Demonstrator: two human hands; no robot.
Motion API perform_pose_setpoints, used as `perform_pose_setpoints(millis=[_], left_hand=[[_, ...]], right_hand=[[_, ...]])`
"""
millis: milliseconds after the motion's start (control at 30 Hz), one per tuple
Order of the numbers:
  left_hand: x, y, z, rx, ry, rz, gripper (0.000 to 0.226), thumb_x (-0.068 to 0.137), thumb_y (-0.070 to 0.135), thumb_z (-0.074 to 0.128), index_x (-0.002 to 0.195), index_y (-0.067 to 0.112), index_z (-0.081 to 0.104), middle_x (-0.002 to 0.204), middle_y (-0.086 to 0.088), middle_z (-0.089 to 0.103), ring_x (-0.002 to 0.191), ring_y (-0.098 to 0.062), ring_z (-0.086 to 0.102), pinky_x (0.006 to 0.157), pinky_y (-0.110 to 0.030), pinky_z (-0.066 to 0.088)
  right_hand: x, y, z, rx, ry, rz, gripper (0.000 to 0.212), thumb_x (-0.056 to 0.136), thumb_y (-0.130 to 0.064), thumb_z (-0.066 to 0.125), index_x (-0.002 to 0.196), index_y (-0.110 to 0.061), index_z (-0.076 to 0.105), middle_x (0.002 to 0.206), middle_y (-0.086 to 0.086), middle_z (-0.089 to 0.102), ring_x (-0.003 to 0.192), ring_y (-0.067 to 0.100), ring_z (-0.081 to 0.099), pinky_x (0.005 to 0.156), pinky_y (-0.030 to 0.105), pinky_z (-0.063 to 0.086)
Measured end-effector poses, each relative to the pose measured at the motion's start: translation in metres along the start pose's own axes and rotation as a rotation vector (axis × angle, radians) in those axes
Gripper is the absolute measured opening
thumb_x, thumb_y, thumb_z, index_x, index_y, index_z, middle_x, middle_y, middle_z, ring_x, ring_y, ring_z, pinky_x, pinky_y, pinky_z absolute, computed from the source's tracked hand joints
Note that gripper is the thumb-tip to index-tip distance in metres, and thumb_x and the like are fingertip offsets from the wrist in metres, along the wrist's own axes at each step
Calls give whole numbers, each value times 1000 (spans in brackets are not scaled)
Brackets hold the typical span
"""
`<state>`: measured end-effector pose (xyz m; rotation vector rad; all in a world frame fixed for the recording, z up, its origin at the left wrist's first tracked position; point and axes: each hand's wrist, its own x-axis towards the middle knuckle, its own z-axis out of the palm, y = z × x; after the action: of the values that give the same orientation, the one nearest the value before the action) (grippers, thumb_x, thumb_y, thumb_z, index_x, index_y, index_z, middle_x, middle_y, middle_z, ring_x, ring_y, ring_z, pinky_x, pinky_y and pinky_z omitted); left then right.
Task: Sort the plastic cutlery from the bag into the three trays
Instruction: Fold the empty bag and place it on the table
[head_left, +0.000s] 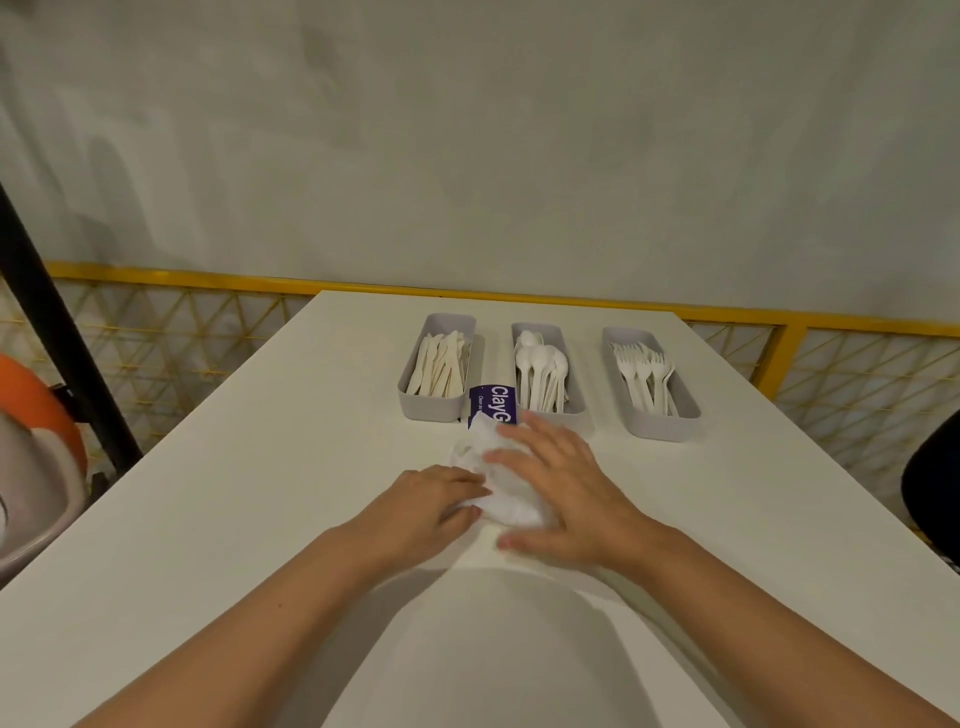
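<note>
1 crinkled plastic bag (480, 448): left hand (431, 500) pinches, right hand (562, 486) presses.

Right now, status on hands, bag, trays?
Left hand pinches bag, right hand flat on it. Knives, spoons, forks in separate trays. Purple label between two trays.

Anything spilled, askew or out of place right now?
Nothing spilled. Knives, spoons and forks sit in separate trays. Only the crumpled bag stands out: its purple label end pokes between the left tray and middle tray, left hand pinching it, right hand pressing it.
</note>
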<state>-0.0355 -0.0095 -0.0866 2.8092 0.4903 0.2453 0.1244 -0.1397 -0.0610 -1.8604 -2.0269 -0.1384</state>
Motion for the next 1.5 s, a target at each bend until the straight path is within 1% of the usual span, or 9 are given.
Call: perform_pose_setpoints(millis=[100, 200, 300, 433, 533, 767, 1033, 1167, 1500], left_hand=[[-3, -4, -8, -202, 21, -42, 33, 96, 34, 42, 115, 21, 66, 118, 4, 65, 109, -11, 57, 96, -30, 43], [-3, -9, -17, -468, 24, -194, 33, 97, 30, 45, 69, 20, 60, 67, 8, 54, 62, -6, 46, 63, -25, 35], [2, -8, -22, -669, 156, -315, 37, 98, 24, 45, 62, 16, 42, 62, 5, 39, 60, -12, 36, 57, -27, 26], [14, -2, -16, -569, 318, -524, 33, 96, 25, 46, 65, 14, 44, 68, -1, 46, 67, -19, 43, 52, -25, 29], [18, -2, -11, -371, 368, -615, 17, 94, 26, 49, 85, 14, 56, 91, -7, 62, 82, -22, 54, 64, -25, 37], [-2, -14, -5, -70, 382, -510, 13, 92, 13, 47, 98, 5, 55, 89, -3, 43, 80, -20, 43, 64, -27, 32], [-20, -29, -37, -578, 591, -725, 18, 85, 4, 54, 80, 2, 71, 62, -2, 59, 56, -12, 53, 51, -11, 45], [-27, -36, -59, -1106, 552, -779, 40, 98, 30, 43, 98, -2, 66, 84, -16, 67, 67, -25, 64, 75, -41, 58], [-62, -82, -120, -1545, 776, -754, 22, 97, 18, 48, 113, 10, 60, 100, -5, 70, 92, -18, 65, 89, -36, 50]], right_hand=[[-8, 10, 8, -25, -311, 95, 63, 85, -55, 53, 141, -29, 37, 152, -12, 27, 145, 7, 4, 116, 36, -4], [-1, 7, 16, 374, -116, 275, 14, 95, -29, 51, 94, -21, 62, 100, -6, 62, 98, 10, 54, 90, 32, 37], [15, 0, 17, 657, 122, 483, 23, 96, -19, 49, 73, -21, 49, 71, -8, 48, 63, 5, 41, 60, 20, 33], [41, -3, 29, 568, 109, 661, 21, 97, -20, 46, 116, -15, 52, 107, 5, 57, 97, 23, 55, 74, 26, 37], [53, -6, 40, 308, 18, 696, 26, 98, -29, 41, 75, -17, 47, 96, 12, 58, 95, 30, 56, 74, 32, 36], [63, -18, 49, 125, -37, 694, 35, 100, -33, 36, 69, -17, 37, 106, 17, 63, 101, 32, 57, 83, 35, 39], [112, -49, 38, 812, 54, 725, 35, 99, -23, 40, 123, -1, 54, 116, 19, 58, 103, 31, 54, 86, 37, 45], [148, -73, 37, 1128, 27, 726, 35, 98, -28, 43, 126, -9, 53, 118, 14, 60, 102, 30, 58, 82, 38, 49], [229, -133, 49, 853, -99, 357, 22, 94, -30, 51, 111, -16, 56, 115, 4, 37, 105, 25, 51, 76, 25, 45]])
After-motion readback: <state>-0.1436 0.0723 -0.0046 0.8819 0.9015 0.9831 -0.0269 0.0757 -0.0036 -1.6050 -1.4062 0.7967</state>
